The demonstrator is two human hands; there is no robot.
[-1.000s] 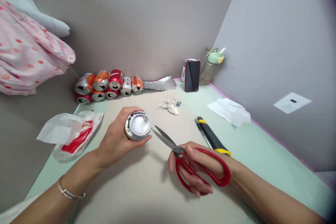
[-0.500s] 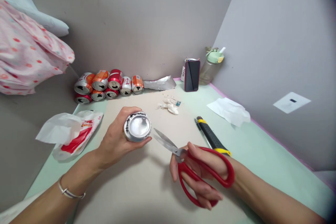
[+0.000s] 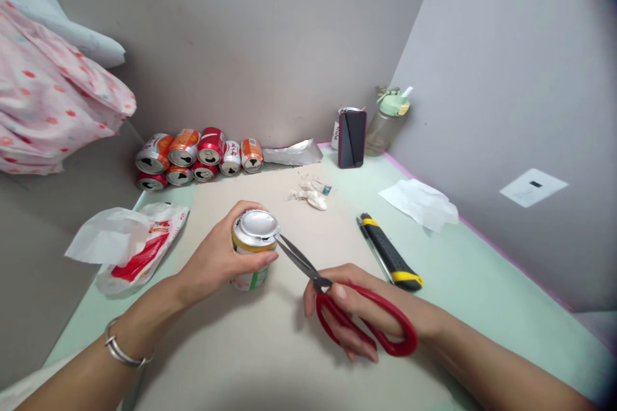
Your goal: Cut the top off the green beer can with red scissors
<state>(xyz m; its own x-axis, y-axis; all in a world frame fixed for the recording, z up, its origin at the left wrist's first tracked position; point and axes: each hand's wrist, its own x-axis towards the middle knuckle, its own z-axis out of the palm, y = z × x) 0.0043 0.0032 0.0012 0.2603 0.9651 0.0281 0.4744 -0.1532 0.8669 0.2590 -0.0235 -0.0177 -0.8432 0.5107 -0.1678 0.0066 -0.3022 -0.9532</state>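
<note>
My left hand (image 3: 216, 253) is wrapped round a drink can (image 3: 253, 245), its silver domed end facing up and a yellow and green print showing on its side. A jagged cut runs along the metal near that end. In my right hand (image 3: 351, 308) is a pair of scissors (image 3: 301, 261) with red handles, my thumb and fingers through the loops. Its blades are slightly apart, and their tips meet the can's right side just under the rim. Whether a blade is inside the cut I cannot tell.
Several cans (image 3: 211, 146) lie stacked at the back left beside a bent metal sheet (image 3: 294, 153). A utility knife (image 3: 390, 252) lies right of the scissors. Crumpled tissue (image 3: 313, 196), a phone (image 3: 352, 139), a bottle (image 3: 385, 122), white paper (image 3: 419, 202) and a tissue pack (image 3: 144, 257) stand or lie around.
My left hand has tilted the can more upright, so its printed side shows. The scissors have moved up and left to the can's rim, and their handles have come closer together.
</note>
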